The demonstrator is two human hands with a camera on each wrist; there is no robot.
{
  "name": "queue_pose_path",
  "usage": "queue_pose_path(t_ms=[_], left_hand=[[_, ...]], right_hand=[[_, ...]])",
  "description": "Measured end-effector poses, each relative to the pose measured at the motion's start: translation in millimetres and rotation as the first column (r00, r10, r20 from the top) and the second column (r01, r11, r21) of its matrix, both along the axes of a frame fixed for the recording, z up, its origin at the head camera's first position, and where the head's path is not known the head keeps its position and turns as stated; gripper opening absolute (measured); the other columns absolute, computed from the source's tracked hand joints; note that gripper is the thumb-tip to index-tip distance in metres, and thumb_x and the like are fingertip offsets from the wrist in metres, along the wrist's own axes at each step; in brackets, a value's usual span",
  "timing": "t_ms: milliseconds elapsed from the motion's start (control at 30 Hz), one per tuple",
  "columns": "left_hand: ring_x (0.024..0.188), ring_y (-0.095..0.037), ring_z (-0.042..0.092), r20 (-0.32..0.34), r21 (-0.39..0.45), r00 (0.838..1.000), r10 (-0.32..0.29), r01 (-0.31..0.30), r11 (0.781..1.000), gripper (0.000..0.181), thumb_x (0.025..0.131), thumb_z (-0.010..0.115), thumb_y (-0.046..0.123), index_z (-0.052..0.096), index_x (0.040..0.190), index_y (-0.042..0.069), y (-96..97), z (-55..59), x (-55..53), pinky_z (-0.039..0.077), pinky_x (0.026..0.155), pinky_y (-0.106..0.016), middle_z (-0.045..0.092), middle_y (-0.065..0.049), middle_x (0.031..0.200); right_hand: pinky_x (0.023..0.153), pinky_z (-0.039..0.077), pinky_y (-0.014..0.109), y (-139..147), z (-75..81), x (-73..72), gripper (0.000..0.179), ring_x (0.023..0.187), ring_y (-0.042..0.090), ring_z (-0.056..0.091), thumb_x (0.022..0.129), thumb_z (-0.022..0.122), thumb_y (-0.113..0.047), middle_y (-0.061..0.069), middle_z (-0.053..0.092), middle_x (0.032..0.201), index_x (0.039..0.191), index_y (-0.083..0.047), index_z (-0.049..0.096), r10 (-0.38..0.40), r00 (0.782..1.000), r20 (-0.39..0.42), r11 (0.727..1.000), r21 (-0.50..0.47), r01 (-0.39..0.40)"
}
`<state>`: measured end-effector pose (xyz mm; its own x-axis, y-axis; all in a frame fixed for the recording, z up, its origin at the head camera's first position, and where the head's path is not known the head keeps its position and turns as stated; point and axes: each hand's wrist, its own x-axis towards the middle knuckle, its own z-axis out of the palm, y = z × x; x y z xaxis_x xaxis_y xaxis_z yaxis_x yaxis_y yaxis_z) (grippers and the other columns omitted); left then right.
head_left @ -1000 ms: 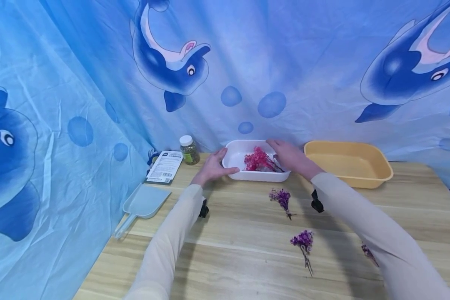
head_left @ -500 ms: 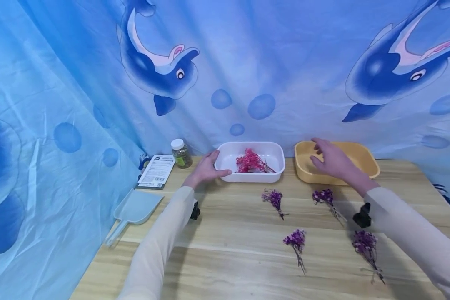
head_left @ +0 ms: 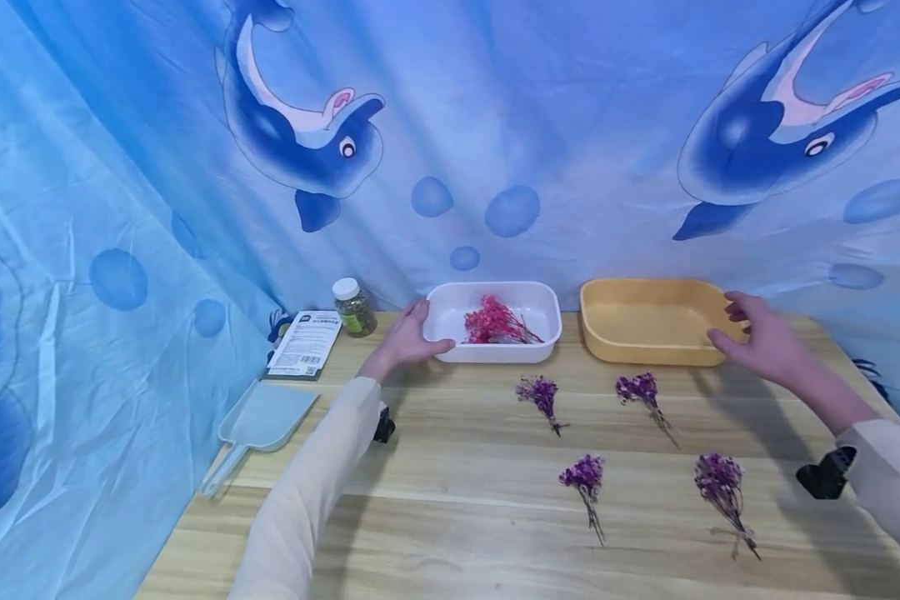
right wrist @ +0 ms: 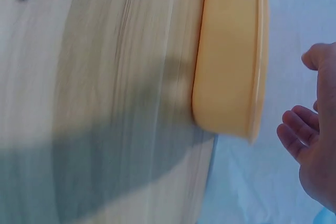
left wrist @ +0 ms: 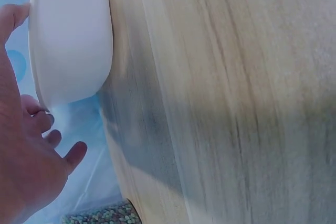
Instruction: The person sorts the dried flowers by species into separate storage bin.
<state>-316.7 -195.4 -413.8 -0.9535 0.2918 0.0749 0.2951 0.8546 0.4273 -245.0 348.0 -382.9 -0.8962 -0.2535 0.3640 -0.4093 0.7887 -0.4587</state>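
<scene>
Where left hand [head_left: 403, 340] rests: against left end of white tub [head_left: 498, 354], thumb and fingers spread.
Right hand [head_left: 763, 342]: fingers apart, beside yellow tub [head_left: 648, 353]; contact unclear.
Bench [head_left: 450, 475]: carries both, side by side.
Pink bunch [head_left: 492, 320]: inside white tub; a one-sided lift could spill it.
Yellow tub: right end partly masked by right hand.
Jar [left wrist: 104, 216]: cut off, left wrist view.

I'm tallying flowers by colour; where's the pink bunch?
In the head view, just right of centre, the pink bunch lies inside the white basin, between the left hand and the yellow basin.
</scene>
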Motion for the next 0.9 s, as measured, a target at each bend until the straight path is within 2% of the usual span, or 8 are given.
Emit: queue_pose_path(t_ms=[167,300,367,467,533,600,733,900], left_hand=[[0.144,-0.043,0.025,-0.251,0.02,0.968,-0.01,0.015,1.0,0.096,0.083,0.071,0.048,0.032,0.151,-0.008,1.4,-1.7,8.2,0.022,0.117,-0.057,0.036,-0.025,0.155],[0.126,-0.044,0.05,-0.537,0.081,0.844,-0.003,0.055,0.995,0.065,0.084,0.07,0.031,0.056,0.133,-0.008,12.5,2.1,26.0,0.038,0.107,-0.056,0.061,-0.025,0.131],[0.106,-0.04,0.063,-0.571,0.151,0.821,0.021,0.081,0.985,0.046,0.085,0.069,0.022,0.065,0.12,-0.008,21.9,4.5,41.0,0.05,0.094,-0.051,0.069,-0.024,0.114],[0.078,-0.029,0.067,-0.451,0.306,0.891,0.049,0.103,0.947,0.022,0.086,0.069,0.012,0.072,0.101,-0.005,38.4,6.7,66.5,0.058,0.072,-0.04,0.073,-0.018,0.09],[0.07,-0.021,0.066,-0.29,0.396,0.956,0.053,0.07,0.915,0.016,0.088,0.069,0.01,0.072,0.097,-0.003,50.3,6.5,82.8,0.058,0.065,-0.032,0.071,-0.012,0.085],[0.07,-0.018,0.066,-0.116,0.451,0.993,0.013,0.041,0.892,0.019,0.09,0.069,0.01,0.069,0.103,-0.003,62.8,5.2,96.7,0.058,0.063,-0.028,0.07,-0.009,0.084],[0.071,-0.023,0.069,0.148,0.501,0.985,-0.092,0.006,0.866,0.042,0.092,0.071,0.016,0.057,0.124,-0.008,88.0,-0.5,114.8,0.058,0.06,-0.029,0.069,-0.01,0.092],[0.068,-0.022,0.069,0.271,0.497,0.957,-0.102,-0.049,0.867,0.059,0.09,0.074,0.022,0.049,0.136,-0.006,114.1,-7.9,122.8,0.058,0.064,-0.029,0.069,-0.006,0.091]], right_hand=[[0.081,0.043,0.073,15,-3.4,2.3,0.077,0.105,0.062,0.048,0.093,0.07,-0.023,0.046,0.044,0.124,0.142,0.022,0.03,-0.066,0.995,0.075,0.998,0.0,0.067],[0.083,0.038,0.078,25,-6.0,1.6,0.085,0.111,0.063,0.042,0.096,0.068,-0.032,0.048,0.037,0.133,0.146,0.02,0.023,-0.095,0.983,0.158,0.995,-0.02,0.1],[0.086,0.036,0.079,28,-7.9,-0.3,0.09,0.115,0.065,0.039,0.096,0.067,-0.035,0.049,0.032,0.136,0.148,0.019,0.019,-0.104,0.975,0.194,0.993,-0.029,0.112],[0.09,0.033,0.079,29,-12.1,-6.2,0.097,0.12,0.066,0.034,0.095,0.067,-0.041,0.05,0.027,0.139,0.15,0.017,0.012,-0.114,0.959,0.258,0.991,-0.037,0.128],[0.094,0.031,0.078,28,-15.4,-11.2,0.102,0.124,0.066,0.031,0.095,0.067,-0.044,0.05,0.024,0.141,0.151,0.017,0.007,-0.116,0.946,0.303,0.989,-0.048,0.137],[0.097,0.029,0.077,28,-18.4,-15.5,0.106,0.126,0.066,0.028,0.095,0.067,-0.046,0.05,0.021,0.143,0.151,0.017,0.002,-0.115,0.931,0.346,0.988,-0.056,0.142],[0.1,0.025,0.077,30,-22.7,-20.7,0.11,0.129,0.066,0.024,0.094,0.067,-0.046,0.05,0.016,0.145,0.15,0.016,-0.004,-0.099,0.909,0.405,0.987,-0.074,0.14],[0.102,0.023,0.076,31,-26.5,-22.8,0.114,0.128,0.068,0.023,0.093,0.067,-0.049,0.051,0.012,0.146,0.15,0.015,-0.007,-0.103,0.894,0.437,0.988,-0.058,0.142]])
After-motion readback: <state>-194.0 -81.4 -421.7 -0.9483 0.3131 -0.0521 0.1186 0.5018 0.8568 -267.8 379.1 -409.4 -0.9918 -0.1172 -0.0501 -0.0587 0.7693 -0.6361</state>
